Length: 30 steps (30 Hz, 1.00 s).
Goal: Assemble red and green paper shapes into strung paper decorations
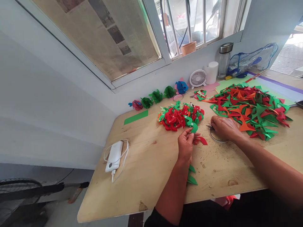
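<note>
Bare forearms (174, 189) cross the near edge of the surface (144, 164). Left fingers (188, 135) pinch a green cutout (194, 127) at their tips, mid-surface; right fingers (219, 123) curl around a dark tool (209, 126). Along the far edge: clear bag (257, 58), then jar (223, 64), both contents indistinct.

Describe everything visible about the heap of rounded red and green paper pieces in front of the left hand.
The heap is a loose mound of curved, overlapping pieces that look like paper, mostly red and green with some orange, several bearing small pale patches. It lies on the wooden table, just beyond the left hand, which holds a green piece at the heap's near edge. Whether that piece touches the heap is unclear.
</note>
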Each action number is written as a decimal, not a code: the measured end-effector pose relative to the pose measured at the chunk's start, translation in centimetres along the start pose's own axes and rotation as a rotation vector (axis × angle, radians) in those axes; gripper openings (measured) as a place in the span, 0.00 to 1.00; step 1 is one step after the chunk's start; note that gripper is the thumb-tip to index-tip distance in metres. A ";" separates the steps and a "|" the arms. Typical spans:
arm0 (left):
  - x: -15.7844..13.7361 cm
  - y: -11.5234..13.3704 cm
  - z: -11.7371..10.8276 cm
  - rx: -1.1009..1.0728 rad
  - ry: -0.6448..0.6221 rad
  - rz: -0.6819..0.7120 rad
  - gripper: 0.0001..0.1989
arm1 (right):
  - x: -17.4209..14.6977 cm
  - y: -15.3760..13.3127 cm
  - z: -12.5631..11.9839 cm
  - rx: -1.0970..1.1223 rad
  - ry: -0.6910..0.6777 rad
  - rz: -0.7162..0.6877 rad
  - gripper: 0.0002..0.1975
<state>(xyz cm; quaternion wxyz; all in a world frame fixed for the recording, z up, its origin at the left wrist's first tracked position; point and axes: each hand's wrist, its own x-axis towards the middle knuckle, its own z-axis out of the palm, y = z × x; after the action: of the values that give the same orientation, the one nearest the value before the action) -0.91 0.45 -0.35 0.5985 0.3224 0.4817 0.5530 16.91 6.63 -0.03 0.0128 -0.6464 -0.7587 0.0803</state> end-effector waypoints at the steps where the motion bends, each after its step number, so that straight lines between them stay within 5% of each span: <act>1: 0.0 0.0 0.0 -0.004 -0.003 -0.001 0.17 | 0.0 0.0 0.0 -0.002 0.000 0.003 0.10; 12: 0.0 0.0 0.2 0.005 0.051 0.036 0.13 | -0.2 -0.1 -0.2 0.089 0.072 0.043 0.09; 16: 0.3 -0.1 0.2 0.000 0.094 0.045 0.14 | -0.1 -0.4 -0.2 0.457 0.165 -0.041 0.09; 21: 0.6 -0.2 0.0 -0.054 0.178 0.015 0.17 | -0.8 -2.0 0.0 1.049 0.009 -0.225 0.13; 26: 0.7 -0.3 0.0 -0.127 0.163 -0.012 0.17 | -2.1 -4.3 -0.6 1.161 -0.105 -0.171 0.17; 30: 0.6 -0.2 0.1 -0.097 0.147 -0.001 0.14 | -2.3 -5.1 -0.7 1.179 -0.041 -0.221 0.17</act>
<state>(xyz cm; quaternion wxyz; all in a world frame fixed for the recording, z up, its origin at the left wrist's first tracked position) -0.77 1.03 -0.65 0.5767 0.2514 0.4973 0.5974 12.41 3.62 1.57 0.3629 -0.4460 -0.6491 0.4980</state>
